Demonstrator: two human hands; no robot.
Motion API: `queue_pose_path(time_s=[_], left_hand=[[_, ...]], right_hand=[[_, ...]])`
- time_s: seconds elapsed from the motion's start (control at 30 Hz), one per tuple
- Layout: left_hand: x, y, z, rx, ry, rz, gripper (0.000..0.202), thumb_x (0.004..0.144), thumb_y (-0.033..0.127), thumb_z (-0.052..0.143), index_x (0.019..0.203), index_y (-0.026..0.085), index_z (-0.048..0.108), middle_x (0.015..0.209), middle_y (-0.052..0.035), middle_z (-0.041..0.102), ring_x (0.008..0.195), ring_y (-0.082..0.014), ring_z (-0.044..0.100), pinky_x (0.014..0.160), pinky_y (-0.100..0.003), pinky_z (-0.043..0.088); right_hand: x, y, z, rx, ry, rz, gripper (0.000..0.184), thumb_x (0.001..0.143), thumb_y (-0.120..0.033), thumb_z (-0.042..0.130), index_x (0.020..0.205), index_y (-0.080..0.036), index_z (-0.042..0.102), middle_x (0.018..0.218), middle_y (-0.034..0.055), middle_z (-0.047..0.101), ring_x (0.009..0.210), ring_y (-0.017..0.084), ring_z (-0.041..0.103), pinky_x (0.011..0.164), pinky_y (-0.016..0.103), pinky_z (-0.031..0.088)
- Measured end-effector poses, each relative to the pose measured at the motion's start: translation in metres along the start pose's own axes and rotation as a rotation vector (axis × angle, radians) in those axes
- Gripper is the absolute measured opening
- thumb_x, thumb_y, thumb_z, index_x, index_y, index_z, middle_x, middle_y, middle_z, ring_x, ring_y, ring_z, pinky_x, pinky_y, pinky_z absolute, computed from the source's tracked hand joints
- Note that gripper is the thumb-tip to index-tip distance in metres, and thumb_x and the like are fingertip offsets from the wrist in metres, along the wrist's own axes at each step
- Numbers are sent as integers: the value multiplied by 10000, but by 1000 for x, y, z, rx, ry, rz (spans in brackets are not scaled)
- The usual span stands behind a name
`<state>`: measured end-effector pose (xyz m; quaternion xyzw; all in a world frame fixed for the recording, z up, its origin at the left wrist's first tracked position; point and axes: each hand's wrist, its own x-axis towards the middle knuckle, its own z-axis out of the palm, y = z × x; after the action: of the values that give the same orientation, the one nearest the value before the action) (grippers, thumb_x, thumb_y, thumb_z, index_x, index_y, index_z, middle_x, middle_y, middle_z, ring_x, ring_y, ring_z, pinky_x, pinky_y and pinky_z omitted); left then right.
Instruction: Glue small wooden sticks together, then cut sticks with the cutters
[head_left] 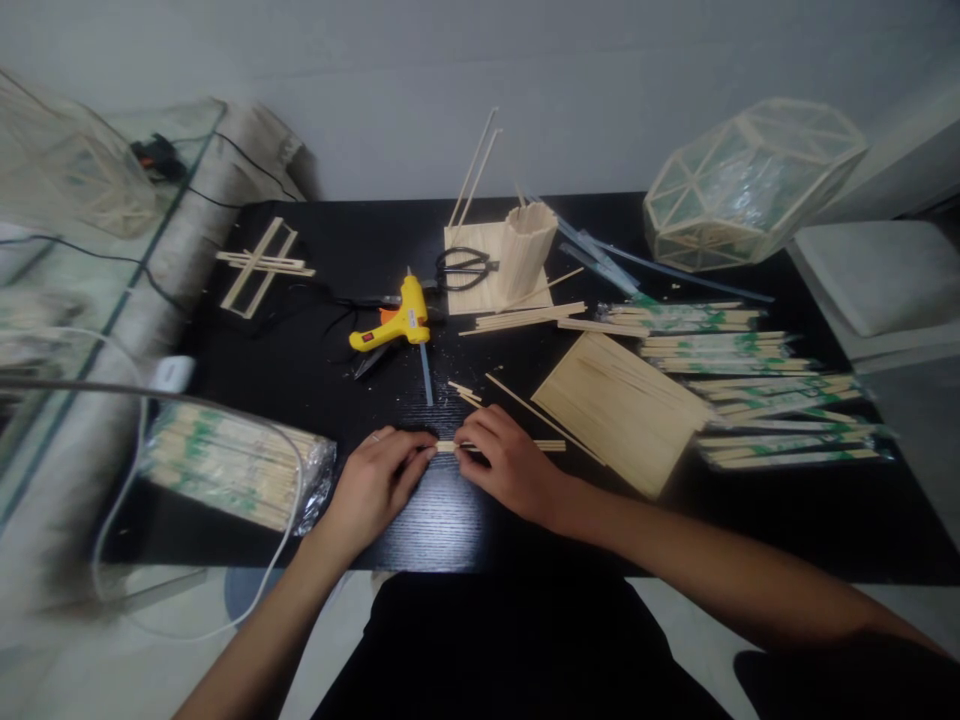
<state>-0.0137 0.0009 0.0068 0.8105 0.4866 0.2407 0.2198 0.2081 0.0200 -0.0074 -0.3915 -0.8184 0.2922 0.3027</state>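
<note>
Both my hands rest on the black table point(300, 390) near its front edge, meeting over a pair of thin wooden sticks point(550, 446) that lie flat. My left hand point(379, 480) pinches the sticks' left end with its fingertips. My right hand point(506, 462) presses down on their middle with curled fingers, and the right end pokes out past it. Just behind the hands lie a few short stick pieces point(466, 393) and one long loose stick point(525, 405).
A yellow glue gun point(394, 322) and black scissors point(465, 268) lie mid-table by a stick-built cup point(526, 250). A flat stick panel point(619, 410) and wrapped chopsticks point(757, 390) lie right, a bagged bundle point(232, 465) left, a cross frame point(262, 265) far left, a polyhedral frame point(750, 180) back right.
</note>
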Motion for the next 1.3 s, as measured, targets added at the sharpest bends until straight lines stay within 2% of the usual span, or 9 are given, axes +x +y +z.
queue_pose_path(time_s=[0.37, 0.53, 0.67, 0.8, 0.87, 0.93, 1.0, 1.1, 1.3], left_hand=[[0, -2, 0, 8, -17, 1, 120, 1015, 265, 596, 1066, 201, 683, 886, -10, 730, 757, -155, 626, 783, -312, 506], [1, -2, 1, -4, -7, -23, 121, 1011, 284, 601, 1040, 210, 693, 778, 10, 681, 717, -153, 608, 742, -299, 497], [2, -1, 1, -10, 11, -42, 122, 1003, 284, 606, 1025, 210, 701, 765, 12, 674, 703, -152, 610, 707, -290, 489], [0, 0, 3, -22, 24, -56, 124, 1001, 293, 604, 1021, 218, 700, 682, 31, 606, 672, -153, 588, 690, -288, 482], [-1, 0, 4, -25, 34, -63, 125, 991, 289, 613, 1063, 215, 683, 687, 33, 599, 678, -154, 590, 690, -291, 485], [-2, 0, 5, -31, 44, -73, 178, 972, 281, 632, 1134, 211, 653, 708, 36, 604, 686, -155, 598, 691, -294, 493], [-3, 0, 5, -41, 52, -76, 232, 959, 274, 643, 1181, 208, 627, 720, 40, 604, 684, -152, 602, 694, -296, 500], [-2, 0, 6, -49, 49, -73, 223, 960, 269, 640, 1175, 211, 630, 718, 43, 601, 684, -149, 602, 693, -293, 500], [-1, 0, 5, -42, 41, -86, 175, 962, 294, 640, 1117, 215, 667, 705, 35, 595, 686, -157, 598, 688, -299, 493]], right_hand=[[0, 1, 0, 22, 27, -12, 109, 956, -89, 588, 927, -178, 643, 942, 68, 656, 944, 215, 586, 889, 361, 519], [0, 0, 1, 5, 12, 3, 116, 953, -86, 593, 923, -185, 645, 944, 64, 661, 944, 214, 588, 893, 363, 519], [0, -2, 1, -63, 11, -8, 99, 957, -95, 604, 917, -169, 655, 936, 72, 671, 920, 218, 584, 880, 370, 519], [2, -6, -6, -127, -52, 21, 85, 979, -140, 618, 924, -170, 676, 952, 77, 683, 922, 222, 596, 884, 389, 517], [3, -8, -13, -123, -86, 53, 10, 954, -174, 684, 963, -172, 686, 980, 77, 692, 959, 230, 611, 903, 400, 523], [3, -9, -23, -129, -113, 100, 158, 903, -190, 761, 1040, -172, 686, 1027, 82, 702, 1005, 244, 623, 929, 418, 528], [2, -11, -31, -162, -152, 139, 244, 872, -170, 791, 1089, -168, 680, 1064, 91, 707, 1023, 256, 631, 938, 436, 532], [-1, -14, -39, -188, -225, 179, 212, 878, -88, 753, 1067, -157, 685, 1054, 89, 717, 990, 252, 644, 912, 428, 539], [-5, -15, -36, -181, -249, 209, 196, 883, -4, 681, 994, -166, 680, 996, 80, 715, 930, 230, 650, 847, 388, 535]])
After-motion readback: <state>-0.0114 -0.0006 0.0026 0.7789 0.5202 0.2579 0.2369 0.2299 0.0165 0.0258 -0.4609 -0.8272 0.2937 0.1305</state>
